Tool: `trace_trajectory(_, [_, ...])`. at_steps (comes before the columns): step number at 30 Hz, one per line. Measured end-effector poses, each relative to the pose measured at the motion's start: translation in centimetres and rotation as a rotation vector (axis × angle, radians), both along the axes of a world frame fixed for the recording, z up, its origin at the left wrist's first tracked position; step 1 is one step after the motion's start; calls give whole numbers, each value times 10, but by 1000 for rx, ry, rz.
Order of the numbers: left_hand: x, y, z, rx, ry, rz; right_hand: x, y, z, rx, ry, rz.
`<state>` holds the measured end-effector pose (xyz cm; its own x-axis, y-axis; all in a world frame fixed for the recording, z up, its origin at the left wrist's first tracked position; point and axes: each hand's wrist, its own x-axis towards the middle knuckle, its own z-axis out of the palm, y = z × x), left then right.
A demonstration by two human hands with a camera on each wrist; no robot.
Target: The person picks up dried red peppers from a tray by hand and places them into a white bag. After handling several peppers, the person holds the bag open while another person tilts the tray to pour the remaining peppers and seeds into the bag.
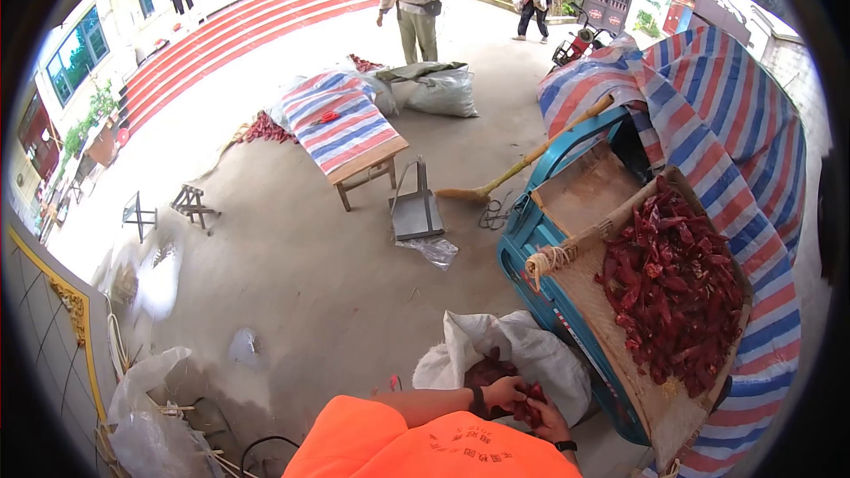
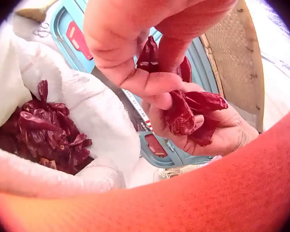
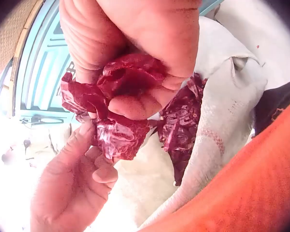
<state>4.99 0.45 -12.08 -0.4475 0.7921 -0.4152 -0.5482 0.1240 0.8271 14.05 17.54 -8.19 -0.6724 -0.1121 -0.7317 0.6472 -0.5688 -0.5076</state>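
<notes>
Both hands are close together beside the mouth of a white woven sack (image 1: 553,363) partly filled with dried red chili peppers (image 2: 50,130). My left hand (image 1: 503,393) pinches dried chili peppers (image 2: 182,116) between thumb and fingers, seen close up in the left wrist view. My right hand (image 1: 553,425) grips several more, and its curled fingers wrap round the crumpled dried chili peppers (image 3: 130,77) in the right wrist view. The left hand (image 3: 72,183) meets this bunch from below there. The sack's rim stands open next to the hands.
A blue cart (image 1: 575,336) on the right bears a woven basket tray (image 1: 580,292) heaped with chilies. Striped sheeting (image 1: 761,239) covers things behind it. A broom (image 1: 531,155), a dustpan (image 1: 416,215) and a striped-cloth table (image 1: 341,124) stand ahead. Two people (image 1: 412,9) are farther off.
</notes>
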Motion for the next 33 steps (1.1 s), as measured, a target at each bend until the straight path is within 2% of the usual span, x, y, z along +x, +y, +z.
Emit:
trace_trajectory(2, [5, 1, -13, 29, 90, 1, 6, 0, 5, -4, 2, -24])
trace_trajectory(3, [6, 2, -14, 51, 28, 69, 7, 8, -14, -70, 21, -31])
trace_trajectory(5, [-4, -5, -9, 206, 419, 48, 12, 7, -11, -151, 92, -76])
trace_trajectory(6, [-9, -8, -6, 277, 609, 68, 15, 14, -28, -169, 67, -121])
trace_trajectory(7, [-12, -16, 26, 46, 59, -8, 14, 15, -20, -138, 71, -122])
trace_trajectory(8, [-12, -16, 34, 35, -80, 46, 12, 13, -20, -90, 97, -121])
trace_trajectory(9, [-10, -12, 28, 11, 57, 57, 13, 7, -4, -43, 71, -131])
trace_trajectory(10, [-14, -12, 46, -72, -54, 44, 9, 3, 11, 3, 57, -131])
trace_trajectory(12, [-16, -11, 43, -28, -73, 33, 9, 4, 19, -18, 63, -119])
trace_trajectory(17, [-18, -15, 41, -26, -228, 79, 13, 7, 18, 40, 7, -279])
trace_trajectory(19, [-20, -15, 37, 5, -230, 130, 18, 9, 13, 56, -18, -328])
trace_trajectory(22, [-24, -20, 35, -6, -223, 145, 23, 14, 13, -46, -30, -426])
trace_trajectory(24, [-24, -26, 28, -41, -207, 120, 25, 13, 16, -83, -18, -402])
trace_trajectory(27, [-22, -30, 32, -215, 195, -118, 25, 7, 29, -48, 32, -334])
trace_trajectory(30, [-18, -24, 61, -183, -37, -24, 20, -2, 42, -2, 32, -221])
trace_trajectory(33, [-17, -17, 75, -70, -168, -82, 16, -6, 38, 70, 71, -113])
